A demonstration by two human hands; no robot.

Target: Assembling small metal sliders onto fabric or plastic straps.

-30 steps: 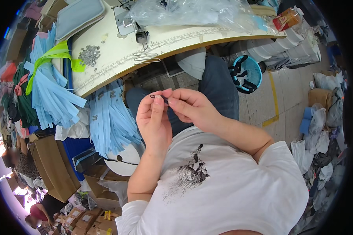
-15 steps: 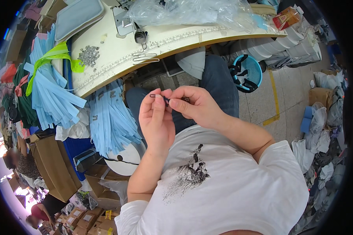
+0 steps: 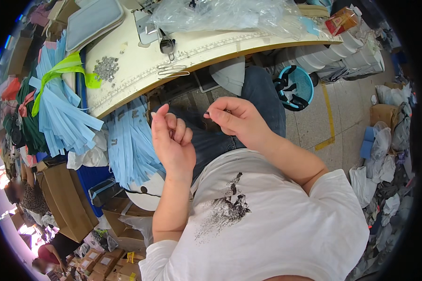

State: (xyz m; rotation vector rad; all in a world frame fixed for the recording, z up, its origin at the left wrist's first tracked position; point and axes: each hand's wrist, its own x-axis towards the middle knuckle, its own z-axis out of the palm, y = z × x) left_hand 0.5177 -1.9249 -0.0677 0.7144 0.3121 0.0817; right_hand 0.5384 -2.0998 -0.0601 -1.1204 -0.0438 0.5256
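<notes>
Over my lap, my right hand (image 3: 237,117) pinches a small dark piece (image 3: 207,113) between thumb and fingertips; most of it is covered by the fingers. My left hand (image 3: 174,140) is held apart from it, to the left, with the fingers curled in toward the palm and the thumb against them. Whatever may be inside those curled fingers is hidden. Closest to my left hand is a hanging bundle of light blue strips (image 3: 132,150) with small metal bits on some of them.
The white table (image 3: 211,50) curves across the front, bearing a pile of small grey metal pieces (image 3: 106,69), bent wire (image 3: 172,70) and clear plastic (image 3: 229,16). More blue strips (image 3: 63,110) hang at left. A turquoise basket (image 3: 302,86) stands on the floor, right of my knee.
My hands were together on a small dark looped piece; now they have parted. The left moved left and down with its fingers curling, while the right stayed nearly in place.
</notes>
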